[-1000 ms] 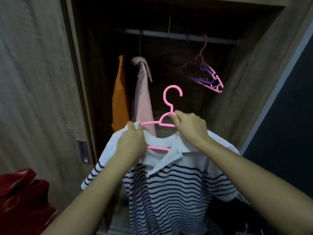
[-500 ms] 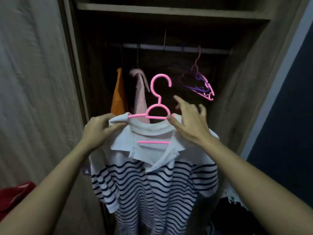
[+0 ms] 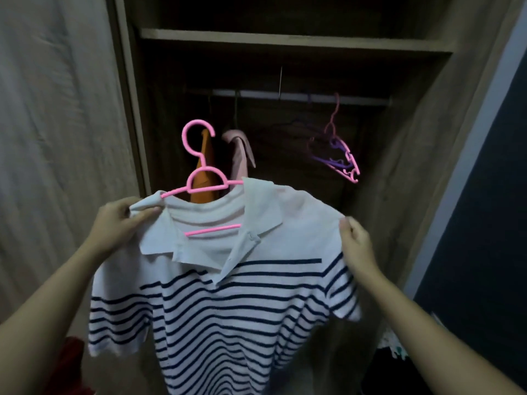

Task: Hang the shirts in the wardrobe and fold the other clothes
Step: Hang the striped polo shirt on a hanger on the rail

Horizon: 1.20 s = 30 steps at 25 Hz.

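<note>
pink hanger (image 3: 199,155): in the shirt's neck, hook above my left hand
striped shirt (image 3: 228,323): hangs between my hands, facing wardrobe (image 3: 413,166)
left hand (image 3: 119,223): I pinch the shoulder fabric
right hand (image 3: 356,246): I grip the other shoulder

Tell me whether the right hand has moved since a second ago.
Yes: the right hand left the pink hanger, going right along the striped shirt, to below the spare hangers on the rail.

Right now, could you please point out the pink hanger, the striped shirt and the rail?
pink hanger (image 3: 204,167): head view, where hook meets arch.
striped shirt (image 3: 228,309): head view, on the chest.
rail (image 3: 299,96): head view, on its bare middle.
</note>
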Available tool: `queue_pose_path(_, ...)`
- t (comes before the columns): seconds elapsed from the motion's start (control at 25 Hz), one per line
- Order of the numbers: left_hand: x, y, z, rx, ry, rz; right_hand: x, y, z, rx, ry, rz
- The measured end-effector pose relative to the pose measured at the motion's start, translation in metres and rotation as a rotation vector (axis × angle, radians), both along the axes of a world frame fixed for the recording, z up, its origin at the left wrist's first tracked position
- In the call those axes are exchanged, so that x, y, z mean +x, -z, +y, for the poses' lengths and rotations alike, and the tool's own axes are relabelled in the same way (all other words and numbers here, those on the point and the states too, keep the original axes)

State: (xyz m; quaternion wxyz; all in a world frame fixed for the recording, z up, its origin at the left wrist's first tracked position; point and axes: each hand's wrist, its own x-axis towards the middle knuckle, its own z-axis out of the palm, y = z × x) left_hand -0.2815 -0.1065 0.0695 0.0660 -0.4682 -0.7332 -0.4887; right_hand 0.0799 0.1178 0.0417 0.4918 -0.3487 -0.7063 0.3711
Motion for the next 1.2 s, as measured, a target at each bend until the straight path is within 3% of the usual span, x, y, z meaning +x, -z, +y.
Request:
queue_pose_path(0.08,-0.004,0.007,-0.009,-0.023,-0.022,-0.015,0.004,-0.017,0.013,0.003,0.037,0.071)
queue_pose_path(0.2,-0.001,0.013,-0.013,0.006,-0.013,-0.054,0.007,-0.033,0.037,0.014,0.113,-0.096)
queue_pose_path(0.36,0.01,0.01,-0.005,0.135,0.053,-0.152,0.0,-0.052,0.043,0.166,-0.071,-0.23)
queue_pose_path(0.48,0.024,0.003,0.008,0.129,0.126,-0.121,-0.014,-0.075,0.031,0.455,-0.152,-0.519)
queue_pose_path(0.6,0.039,-0.008,0.02,0.104,0.217,-0.076,-0.022,-0.084,0.021,0.546,-0.212,-0.748)
queue_pose_path(0.76,0.039,-0.029,0.023,0.045,0.322,-0.062,-0.021,-0.077,0.03,0.496,-0.127,-0.569)
queue_pose_path(0.88,0.026,-0.035,0.02,-0.13,0.287,-0.006,-0.017,-0.066,0.041,0.366,-0.051,-0.42)
queue_pose_path(0.96,0.023,-0.031,0.017,-0.13,0.291,-0.017,-0.013,-0.059,0.049,0.308,-0.039,-0.376)
queue_pose_path(1.04,0.029,-0.03,0.017,-0.082,0.313,-0.037,-0.011,-0.056,0.052,0.258,-0.126,-0.304)
queue_pose_path(1.2,0.034,-0.032,0.018,-0.102,0.282,0.128,-0.007,-0.058,0.043,0.158,-0.374,-0.202)
